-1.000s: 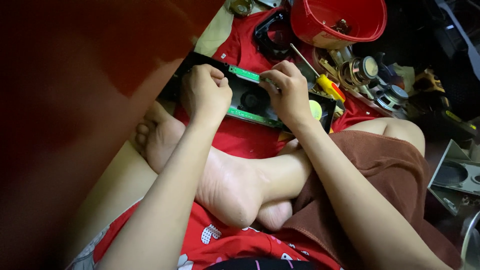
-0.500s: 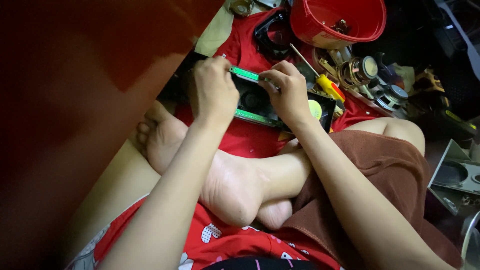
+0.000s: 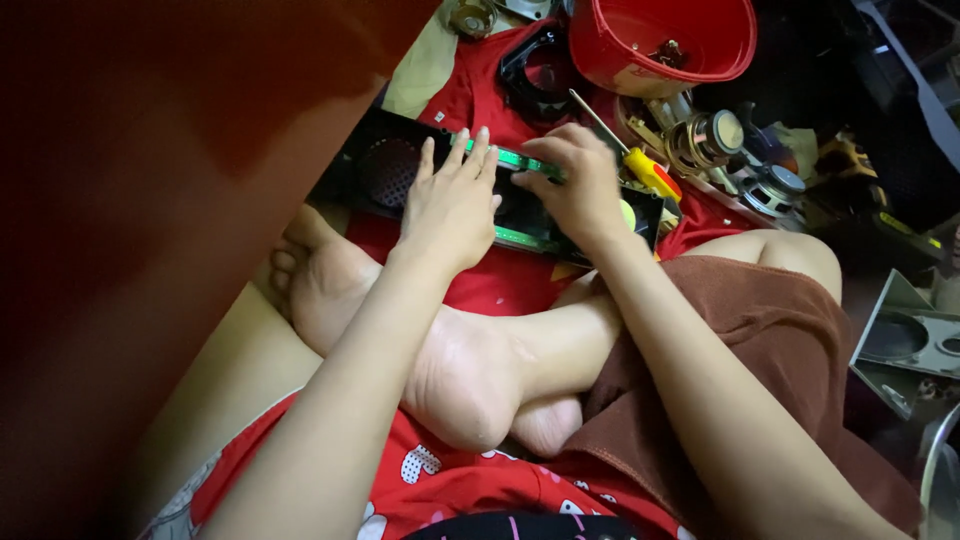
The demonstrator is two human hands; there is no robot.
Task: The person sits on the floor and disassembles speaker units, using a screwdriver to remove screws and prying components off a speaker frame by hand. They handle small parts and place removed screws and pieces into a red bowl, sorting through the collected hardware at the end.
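A long black speaker housing [image 3: 380, 170] with round grilles lies across a red cloth [image 3: 480, 95] in front of my crossed legs. A green circuit board [image 3: 520, 160] sits along its top edge. My left hand [image 3: 450, 205] rests flat on the housing, fingers spread toward the board. My right hand [image 3: 575, 185] grips the green board at its right part, fingers curled over it. A screwdriver with a yellow and red handle [image 3: 650, 172] lies just right of my right hand.
A red plastic bowl [image 3: 650, 40] with small parts stands at the back. Loose speaker drivers [image 3: 715, 135] and metal parts lie to the right, a grey panel with round cut-outs [image 3: 900, 340] at far right. A dark red surface [image 3: 150, 200] blocks the left side.
My left hand has opened from a curled grip and now lies flat on the housing with fingers stretched out. My right hand stays on the green board.
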